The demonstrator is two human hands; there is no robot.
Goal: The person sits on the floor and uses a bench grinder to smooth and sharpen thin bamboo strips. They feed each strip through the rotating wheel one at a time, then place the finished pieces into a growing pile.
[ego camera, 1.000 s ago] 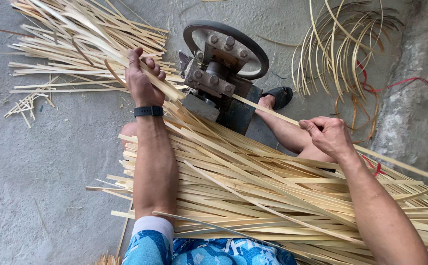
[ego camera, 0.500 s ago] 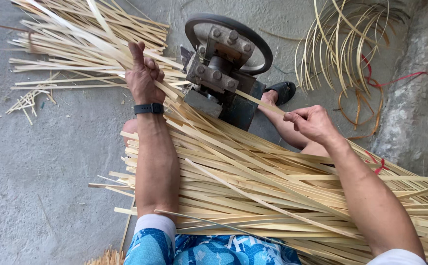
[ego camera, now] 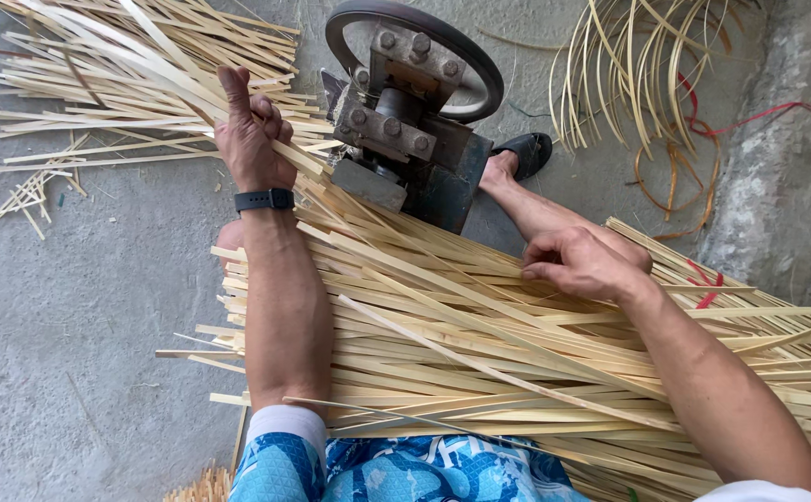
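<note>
Strips: pale split bamboo strips (ego camera: 480, 353) lay in a thick sheaf across the person's lap, fanning toward the right edge of the view.
Machine: a dark metal splitting machine (ego camera: 405, 139) with a round handwheel stood on the concrete floor (ego camera: 80, 353), just beyond the sheaf.
Left hand: the left hand (ego camera: 249, 139) was clenched around one strip (ego camera: 301, 160) beside the machine's near-left side, thumb raised, a black wrist band (ego camera: 266, 199) below it.
Right hand: the right hand (ego camera: 584, 262) rested on top of the sheaf with its fingertips pinched together on a single strip; the grasp looked light, though the exact strip was hard to pick out.
Output pile: loose strips (ego camera: 117, 84) lay spread on the floor to the left of the machine.
Foot: a foot in a dark sandal (ego camera: 526, 153) was planted beside the machine's right side.
Advice: the feeding step seemed to call for keeping the held strip flat and in line with the machine's mouth, the left hand staying clear of the bolted head while the right hand separated only one strip at a time.
Risk: sharp strip edges could cut a sliding palm.
</note>
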